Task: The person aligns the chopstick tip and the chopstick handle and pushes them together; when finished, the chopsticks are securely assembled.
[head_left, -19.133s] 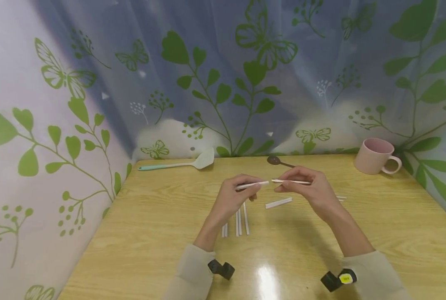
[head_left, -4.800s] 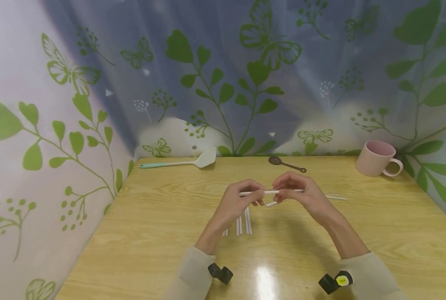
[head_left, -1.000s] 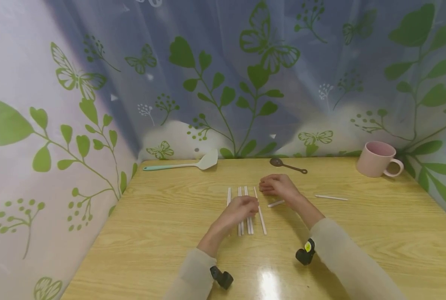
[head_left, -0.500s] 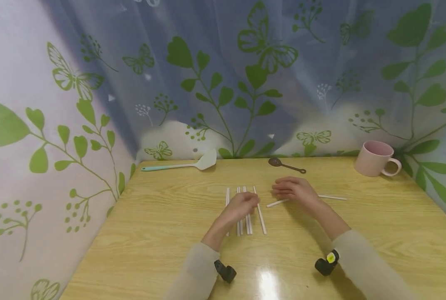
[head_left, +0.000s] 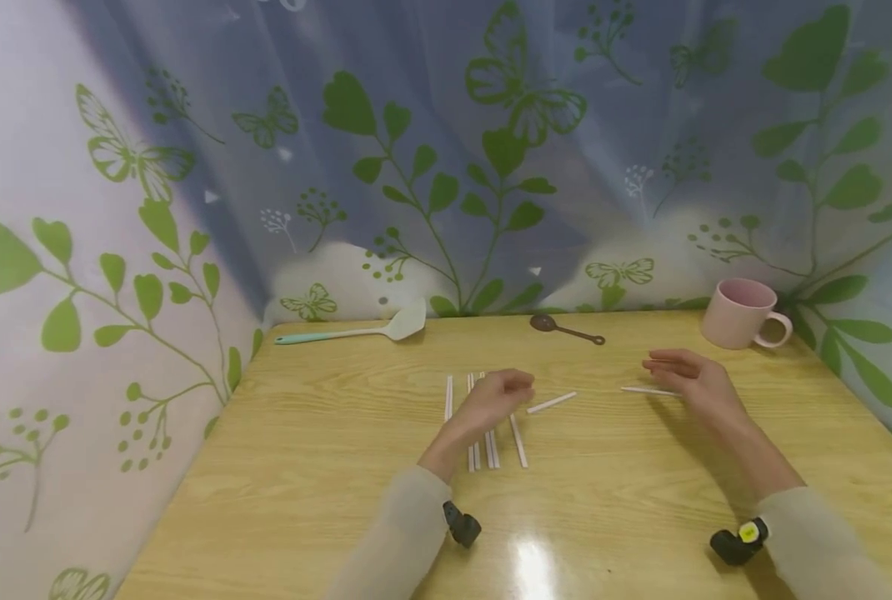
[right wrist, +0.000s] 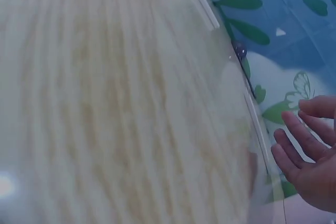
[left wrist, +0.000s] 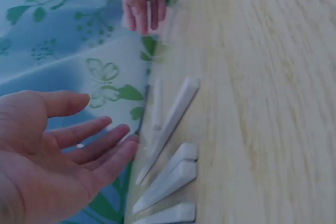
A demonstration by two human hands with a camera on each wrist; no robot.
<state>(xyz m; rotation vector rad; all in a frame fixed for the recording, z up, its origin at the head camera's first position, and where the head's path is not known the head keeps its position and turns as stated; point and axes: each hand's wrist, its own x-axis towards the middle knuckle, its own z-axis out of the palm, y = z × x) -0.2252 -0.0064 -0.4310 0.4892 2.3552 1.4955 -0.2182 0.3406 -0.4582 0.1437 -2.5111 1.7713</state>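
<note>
White tapered chopsticks [head_left: 491, 450] lie in an upright row in the head view, several in pairs, with a single chopstick [head_left: 518, 442] at the row's right end. My left hand [head_left: 491, 398] hovers over the row and hides its middle; its fingers are loosely bent and hold nothing. A slanted chopstick [head_left: 552, 402] lies right of those fingers. My right hand [head_left: 701, 392] is above a chopstick [head_left: 648, 391] farther right, covering its right end. In the right wrist view, my right hand's spread fingers [right wrist: 296, 129] hold nothing, apart from the chopstick [right wrist: 256, 129].
A turquoise-handled spatula [head_left: 341, 334] lies at the back left of the wooden table [head_left: 303, 483]. A dark brown spoon [head_left: 566, 330] is at the back middle. A pink mug [head_left: 739, 315] stands at the back right, near the patterned curtain [head_left: 431, 167].
Earlier both hands held chopsticks up together; now these are on the table, the single one beside the row. Over the last second my right hand has moved right, from the row to the far chopstick.
</note>
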